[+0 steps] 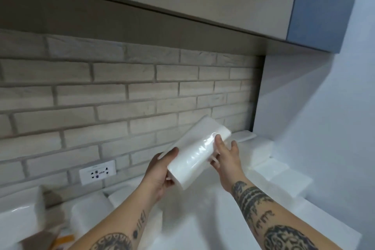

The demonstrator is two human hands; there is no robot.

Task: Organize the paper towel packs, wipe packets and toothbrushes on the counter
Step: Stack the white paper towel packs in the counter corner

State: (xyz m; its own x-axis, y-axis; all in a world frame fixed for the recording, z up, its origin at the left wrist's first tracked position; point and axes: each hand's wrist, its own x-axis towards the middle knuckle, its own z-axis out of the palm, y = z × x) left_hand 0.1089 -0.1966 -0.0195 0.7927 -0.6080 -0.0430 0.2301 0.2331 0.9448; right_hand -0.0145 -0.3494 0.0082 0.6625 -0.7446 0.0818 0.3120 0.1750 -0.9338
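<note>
Head view: left hand (160, 174), right hand (227, 160) grip paper towel pack (194, 148) above blurry, probably similar, packs (89, 215).

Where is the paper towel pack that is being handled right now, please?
In the head view, the paper towel pack is centre frame, held tilted above the counter between the left hand and right hand, in front of the brick wall.

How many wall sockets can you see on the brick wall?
1. The socket sits low on the brick wall, left of the left hand, which holds a pack. Others may lie outside the frame.
</note>
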